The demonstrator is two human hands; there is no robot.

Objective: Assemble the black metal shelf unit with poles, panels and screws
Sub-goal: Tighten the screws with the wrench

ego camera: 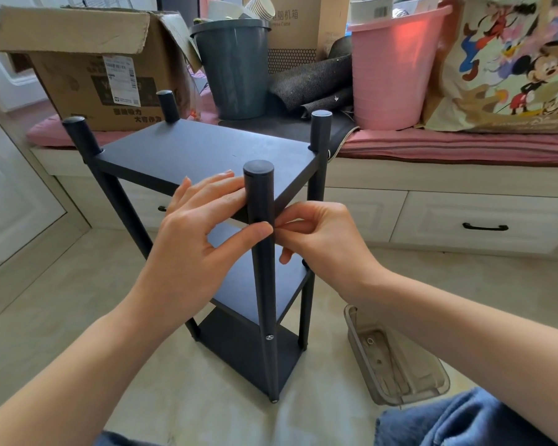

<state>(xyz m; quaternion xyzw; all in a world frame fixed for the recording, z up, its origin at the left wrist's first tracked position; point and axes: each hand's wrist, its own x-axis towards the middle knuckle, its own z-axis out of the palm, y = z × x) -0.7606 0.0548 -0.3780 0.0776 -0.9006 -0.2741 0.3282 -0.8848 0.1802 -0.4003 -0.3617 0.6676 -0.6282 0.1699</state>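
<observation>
Shelf (187, 156) stands on the floor before me, stiff and probably light; my left hand (194, 226) lies flat on its top panel, right hand (316, 233) pinches something small at the near pole (260, 220), I'd steady it there

Matt black shelf unit (207, 156) — smooth panels, metal-looking poles — beside a clear glossy plastic tray (397, 365) and rough cardboard box (103, 72).

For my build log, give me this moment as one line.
stage: top panel screw | left hand: steadies near pole, fingers on panel | right hand: pinches at pole, screw hidden | shelf unit: upright
</observation>
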